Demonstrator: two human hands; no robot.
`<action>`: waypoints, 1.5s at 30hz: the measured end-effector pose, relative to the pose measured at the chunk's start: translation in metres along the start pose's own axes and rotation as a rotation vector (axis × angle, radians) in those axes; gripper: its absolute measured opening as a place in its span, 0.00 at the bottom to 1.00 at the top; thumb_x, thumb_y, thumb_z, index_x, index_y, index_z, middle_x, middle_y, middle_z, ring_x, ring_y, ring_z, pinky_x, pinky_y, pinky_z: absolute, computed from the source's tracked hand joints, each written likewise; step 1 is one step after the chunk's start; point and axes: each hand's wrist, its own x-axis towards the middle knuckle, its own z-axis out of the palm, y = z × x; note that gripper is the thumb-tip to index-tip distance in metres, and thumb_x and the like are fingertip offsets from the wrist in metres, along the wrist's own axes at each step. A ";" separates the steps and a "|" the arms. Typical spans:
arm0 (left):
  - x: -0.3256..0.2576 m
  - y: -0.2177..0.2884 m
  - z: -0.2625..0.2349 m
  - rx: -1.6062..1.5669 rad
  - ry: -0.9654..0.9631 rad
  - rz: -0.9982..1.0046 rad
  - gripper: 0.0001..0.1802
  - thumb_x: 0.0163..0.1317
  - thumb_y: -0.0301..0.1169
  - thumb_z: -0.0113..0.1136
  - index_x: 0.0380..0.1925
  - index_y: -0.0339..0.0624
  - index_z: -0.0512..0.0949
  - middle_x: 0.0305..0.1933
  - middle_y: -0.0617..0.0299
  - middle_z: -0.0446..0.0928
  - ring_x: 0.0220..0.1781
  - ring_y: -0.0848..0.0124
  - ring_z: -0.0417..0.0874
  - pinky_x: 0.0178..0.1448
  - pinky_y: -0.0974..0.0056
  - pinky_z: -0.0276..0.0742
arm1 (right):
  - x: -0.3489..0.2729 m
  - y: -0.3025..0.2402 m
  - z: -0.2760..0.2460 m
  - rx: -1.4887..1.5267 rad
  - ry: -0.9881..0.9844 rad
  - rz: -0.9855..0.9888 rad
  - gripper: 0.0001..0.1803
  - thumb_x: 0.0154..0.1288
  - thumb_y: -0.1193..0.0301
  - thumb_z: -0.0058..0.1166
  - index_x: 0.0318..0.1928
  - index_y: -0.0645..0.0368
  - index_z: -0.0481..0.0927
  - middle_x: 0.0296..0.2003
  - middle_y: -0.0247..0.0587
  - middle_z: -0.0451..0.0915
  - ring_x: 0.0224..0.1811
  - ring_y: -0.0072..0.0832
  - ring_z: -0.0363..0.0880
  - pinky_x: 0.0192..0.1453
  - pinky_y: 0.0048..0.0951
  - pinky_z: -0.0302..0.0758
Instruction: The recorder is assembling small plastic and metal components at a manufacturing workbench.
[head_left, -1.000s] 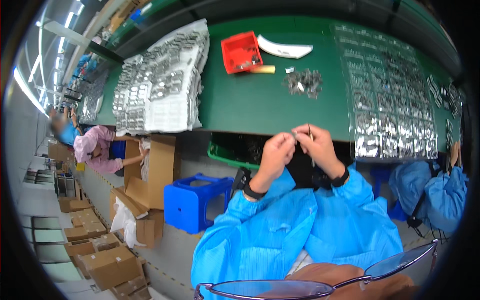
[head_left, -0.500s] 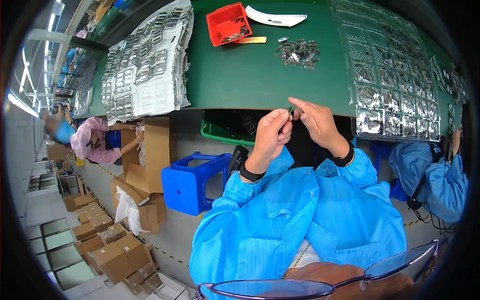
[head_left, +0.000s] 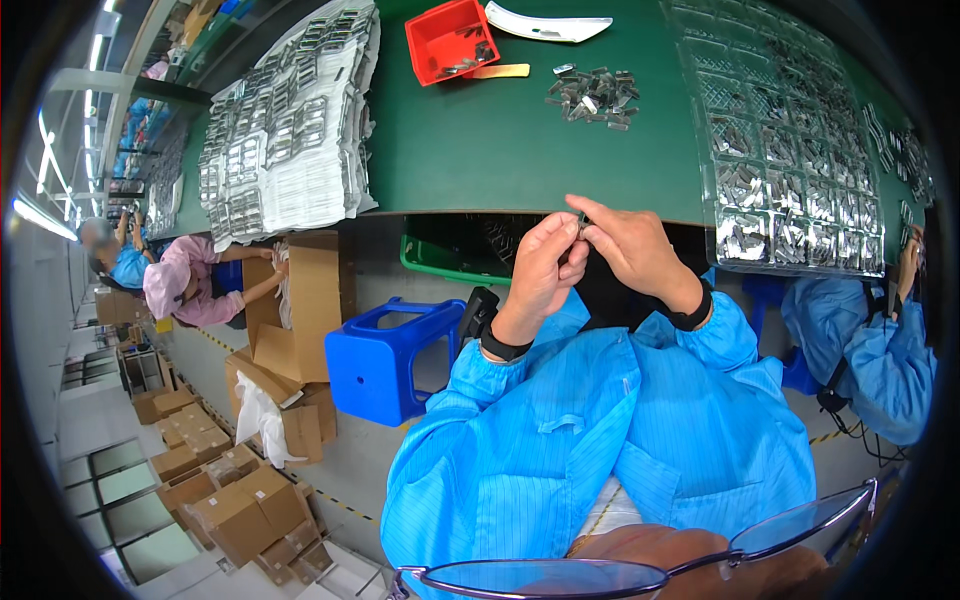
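Just past the near edge of the green table [head_left: 450, 170], my left hand [head_left: 545, 268] pinches a small dark metal piece [head_left: 582, 218] between thumb and fingertips. My right hand [head_left: 640, 255] meets it there, its thumb and index finger closed about the same piece, partly hiding it. Beyond my hands, a loose pile of small metal pieces [head_left: 595, 97] lies on the tabletop. To the right, a clear compartment tray [head_left: 735, 108] holds many similar shiny pieces. A red bin [head_left: 425, 50] with a few pieces inside stands at the back.
White layered sheets [head_left: 325, 190] bearing metal parts are stacked at left. A curved white strip [head_left: 545, 30] and an orange strip [head_left: 502, 71] lie by the red bin. Below are a green crate [head_left: 450, 265], blue stool [head_left: 365, 375] and cardboard box [head_left: 312, 340]. Co-workers [head_left: 825, 320] sit nearby.
My right thumb and index finger have closed in on the small piece, and the right hand has shifted slightly left. My left hand keeps its pinch. The view has tilted slightly.
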 end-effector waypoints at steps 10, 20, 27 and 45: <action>-0.003 0.001 -0.002 0.005 -0.034 -0.007 0.09 0.69 0.33 0.46 0.31 0.41 0.68 0.20 0.67 0.65 0.15 0.85 0.57 0.16 0.80 0.48 | 0.000 0.015 0.006 0.136 0.045 -0.035 0.14 0.62 0.74 0.52 0.49 0.57 0.78 0.41 0.46 0.81 0.40 0.42 0.80 0.43 0.35 0.75; -0.004 0.001 -0.006 -0.051 -0.076 -0.053 0.12 0.69 0.37 0.45 0.31 0.41 0.67 0.19 0.66 0.64 0.15 0.84 0.58 0.15 0.79 0.49 | 0.006 -0.003 0.008 0.510 0.012 0.232 0.05 0.62 0.76 0.53 0.35 0.65 0.77 0.25 0.40 0.80 0.28 0.22 0.79 0.31 0.23 0.73; -0.006 0.001 -0.008 -0.057 -0.035 -0.008 0.12 0.69 0.35 0.47 0.29 0.41 0.66 0.19 0.65 0.65 0.15 0.85 0.58 0.15 0.80 0.49 | 0.015 0.008 0.010 0.295 0.006 0.126 0.05 0.61 0.77 0.51 0.36 0.65 0.78 0.28 0.41 0.80 0.26 0.23 0.79 0.29 0.23 0.72; 0.007 0.008 -0.033 -0.066 0.050 -0.050 0.11 0.69 0.36 0.47 0.31 0.41 0.68 0.22 0.66 0.63 0.17 0.84 0.58 0.16 0.80 0.49 | -0.004 0.031 0.010 -0.525 0.102 -0.014 0.17 0.51 0.71 0.61 0.43 0.58 0.78 0.47 0.38 0.79 0.32 0.33 0.80 0.33 0.32 0.76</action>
